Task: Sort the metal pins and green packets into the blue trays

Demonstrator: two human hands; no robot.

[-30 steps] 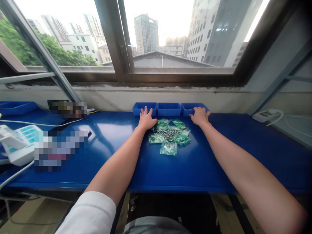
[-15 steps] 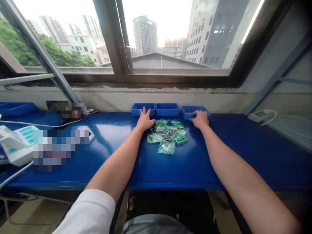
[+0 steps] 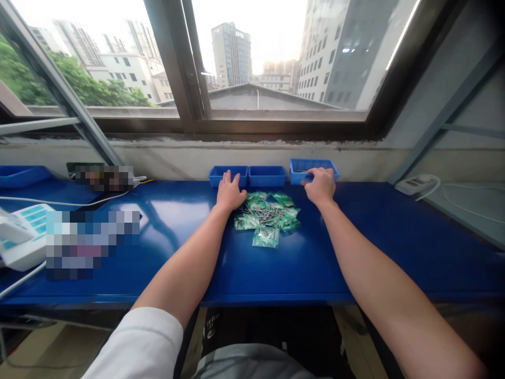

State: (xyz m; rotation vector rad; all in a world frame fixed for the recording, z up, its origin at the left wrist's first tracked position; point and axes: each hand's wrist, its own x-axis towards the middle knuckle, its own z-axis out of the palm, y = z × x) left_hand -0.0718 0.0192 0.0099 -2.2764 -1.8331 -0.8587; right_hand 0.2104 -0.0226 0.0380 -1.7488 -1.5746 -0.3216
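Observation:
My right hand (image 3: 321,187) grips the near wall of a blue plastic bin (image 3: 330,167), which seems raised off the table; a few thin metal pieces show inside it. My left hand (image 3: 230,190) is open, fingers apart, at the front of another blue bin (image 3: 215,177); whether it touches the rim I cannot tell. A third blue bin (image 3: 268,178) stands right beside that one. In front of the bins, between my hands, lies a pile of small green-printed clear bags (image 3: 248,221) with loose screw-like metal pieces (image 3: 268,213) on top. One bag (image 3: 265,237) lies nearest me.
The blue table (image 3: 276,279) runs up to the wall under the window. At the left are a white device (image 3: 23,252) with a cable, a blurred-out item (image 3: 90,245) and another blue tray (image 3: 23,176). A white power strip (image 3: 412,184) sits at the right by a metal frame.
The right-hand bin has moved up and slightly away from me with my right hand on it. My left hand has barely shifted. The pile stays as it was.

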